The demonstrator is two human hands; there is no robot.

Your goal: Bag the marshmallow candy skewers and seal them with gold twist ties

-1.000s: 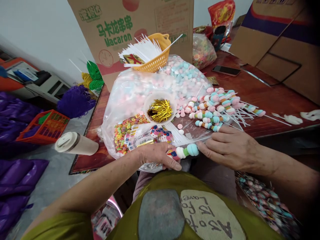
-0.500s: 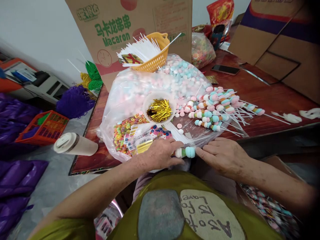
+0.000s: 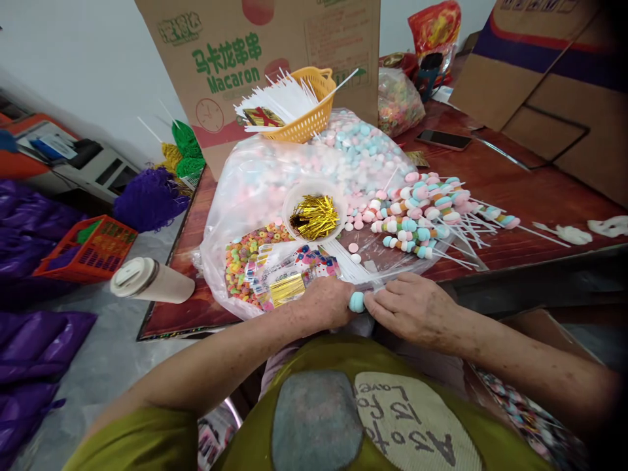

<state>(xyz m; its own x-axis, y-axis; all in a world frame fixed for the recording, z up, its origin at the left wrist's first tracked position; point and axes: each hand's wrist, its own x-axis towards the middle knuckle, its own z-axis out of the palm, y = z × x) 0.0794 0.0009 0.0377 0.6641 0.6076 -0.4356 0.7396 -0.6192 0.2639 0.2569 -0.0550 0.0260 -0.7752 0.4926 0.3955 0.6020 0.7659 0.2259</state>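
Note:
My left hand [image 3: 330,302] is closed around a candy skewer, over the front edge of the table. Only the light blue marshmallow end of the candy skewer [image 3: 356,301] shows; the fingers cover the rest. From the other side, my right hand [image 3: 409,306] is closed with its fingertips pressed against that blue end. Any stick inside its fingers is hidden. Just beyond the hands lie a bundle of white sticks [image 3: 343,260], printed clear wrappers [image 3: 314,258] and gold twist ties [image 3: 287,289]. A white bowl [image 3: 286,219] holds more gold ties.
Finished-looking candy skewers [image 3: 432,203] are piled right of the bowl. Behind it spreads a large bag of marshmallows [image 3: 255,170], with ring candies [image 3: 248,255] at its front. A yellow basket [image 3: 314,121] of sticks leans by a cardboard box [image 3: 226,39]. A lidded cup [image 3: 152,280] stands left.
My hands have drawn closer together. My left hand has closed further over the candy skewer, so the white and green pieces seen before are now covered and just the blue end shows.

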